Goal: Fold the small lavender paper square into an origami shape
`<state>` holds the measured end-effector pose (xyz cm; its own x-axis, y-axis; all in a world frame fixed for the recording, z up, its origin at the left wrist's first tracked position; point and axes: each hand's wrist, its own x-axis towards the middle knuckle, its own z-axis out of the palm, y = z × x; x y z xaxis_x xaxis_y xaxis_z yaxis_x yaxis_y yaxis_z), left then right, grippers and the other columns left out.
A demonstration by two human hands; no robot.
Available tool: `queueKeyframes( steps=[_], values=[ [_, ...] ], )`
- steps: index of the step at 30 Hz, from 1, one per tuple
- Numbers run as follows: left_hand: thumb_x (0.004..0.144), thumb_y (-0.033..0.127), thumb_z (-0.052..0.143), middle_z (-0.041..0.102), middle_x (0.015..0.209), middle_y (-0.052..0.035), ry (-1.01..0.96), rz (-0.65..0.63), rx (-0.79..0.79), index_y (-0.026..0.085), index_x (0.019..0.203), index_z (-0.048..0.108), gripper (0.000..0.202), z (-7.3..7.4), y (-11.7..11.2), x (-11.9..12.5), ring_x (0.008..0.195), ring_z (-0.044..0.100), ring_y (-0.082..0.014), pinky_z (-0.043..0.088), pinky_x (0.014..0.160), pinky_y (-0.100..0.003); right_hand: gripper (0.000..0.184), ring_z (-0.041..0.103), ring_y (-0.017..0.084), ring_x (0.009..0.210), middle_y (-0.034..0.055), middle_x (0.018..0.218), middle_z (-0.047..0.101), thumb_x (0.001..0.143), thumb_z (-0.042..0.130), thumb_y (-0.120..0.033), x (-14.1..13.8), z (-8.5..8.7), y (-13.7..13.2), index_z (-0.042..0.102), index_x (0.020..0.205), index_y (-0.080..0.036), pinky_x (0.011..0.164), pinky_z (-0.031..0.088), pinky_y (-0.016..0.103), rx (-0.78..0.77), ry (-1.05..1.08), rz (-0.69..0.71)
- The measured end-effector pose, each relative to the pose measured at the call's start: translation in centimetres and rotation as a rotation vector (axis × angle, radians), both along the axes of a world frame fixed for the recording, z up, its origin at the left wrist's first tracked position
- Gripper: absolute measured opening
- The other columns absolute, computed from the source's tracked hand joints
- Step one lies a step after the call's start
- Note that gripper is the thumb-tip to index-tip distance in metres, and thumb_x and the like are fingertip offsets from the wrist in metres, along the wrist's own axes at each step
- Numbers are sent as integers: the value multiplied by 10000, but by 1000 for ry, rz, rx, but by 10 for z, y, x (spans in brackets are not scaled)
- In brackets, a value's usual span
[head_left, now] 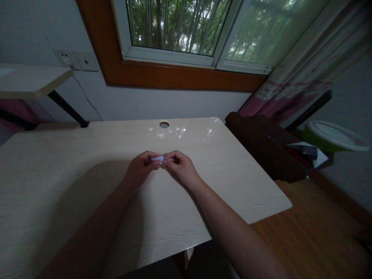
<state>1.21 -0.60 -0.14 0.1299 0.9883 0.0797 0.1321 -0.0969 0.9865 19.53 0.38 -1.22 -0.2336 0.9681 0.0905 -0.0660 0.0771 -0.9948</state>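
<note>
A small, pale purple piece of folded paper point(158, 158) is held between my two hands, over the middle of the light wooden desk point(232, 186). My left hand point(142, 166) pinches its left part between thumb and fingers. On the other side, my right hand point(182, 166) has thumb and fingertips closed on the right part. The fingertips of both hands nearly meet and cover much of the paper, so its full shape is hidden.
Behind my hands, a round cable hole point(164, 124) sits near the desk's back edge. A raised shelf point(35, 79) on black supports stands at the left. Beyond the right edge are a dark wooden cabinet point(255, 135) and a green and white tub point(334, 135). A window point(180, 27) is ahead.
</note>
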Motion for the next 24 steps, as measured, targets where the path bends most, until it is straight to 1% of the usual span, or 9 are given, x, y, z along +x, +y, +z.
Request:
queueKeyframes(
  steps=[3,7,11,15,20,24],
  values=[
    [768,299,697,723,724,-1,-6,1,19,188,981,692,240,1,-1,0,684,698,-164,566,680,-287,194,669,148,682,10,730,697,750,761,-325,-1,1,1,644,838,-197,685,534,288,-30,47,-29],
    [775,284,672,722,746,-9,-9,-17,24,183,996,680,242,0,0,-1,686,696,-163,563,677,-284,212,664,144,643,3,700,684,738,775,-340,-2,3,1,642,818,-195,664,540,287,-34,57,-56],
    [770,317,707,713,793,-13,14,-9,42,190,961,658,234,-3,1,0,676,688,-159,552,646,-270,195,666,144,642,9,709,693,760,761,-339,-1,3,-1,650,834,-197,653,537,280,-20,45,-37],
    [756,330,741,679,726,10,42,19,47,194,899,626,229,-4,2,2,635,663,-147,529,608,-254,185,680,144,662,15,724,704,784,741,-335,-1,3,-2,660,874,-195,684,555,288,-24,85,-7],
    [756,357,747,679,742,11,-8,36,25,193,901,614,256,-3,2,0,639,663,-143,540,620,-264,233,688,150,665,10,710,706,810,708,-394,-2,6,-1,644,923,-201,711,571,311,-48,140,-33],
    [744,349,755,680,749,5,-57,66,-4,182,911,607,278,-3,3,0,638,673,-146,549,625,-270,275,683,151,674,21,748,713,815,696,-427,-2,8,1,645,958,-198,713,572,320,-63,170,-64]
  ],
)
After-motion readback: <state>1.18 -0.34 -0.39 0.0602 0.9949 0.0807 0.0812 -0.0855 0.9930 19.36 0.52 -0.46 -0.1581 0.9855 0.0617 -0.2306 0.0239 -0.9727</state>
